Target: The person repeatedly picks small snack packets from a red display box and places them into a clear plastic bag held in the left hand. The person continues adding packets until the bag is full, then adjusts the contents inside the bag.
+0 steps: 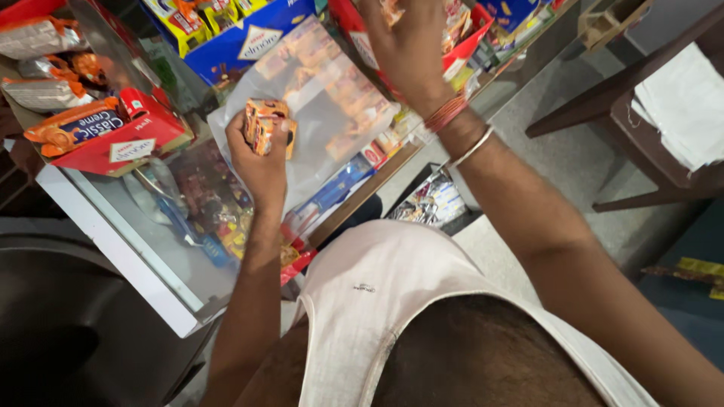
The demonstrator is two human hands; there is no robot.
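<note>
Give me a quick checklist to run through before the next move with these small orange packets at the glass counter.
1. Left hand grips the orange packets: ok.
2. Right hand is over the red box; whether it holds anything: cannot tell.
3. Clear bag lies flat on the counter: ok.
4. Bag mouth open: cannot tell.
5. Free room on the counter, crowded by boxes like the biscuit box: not ok.
</note>
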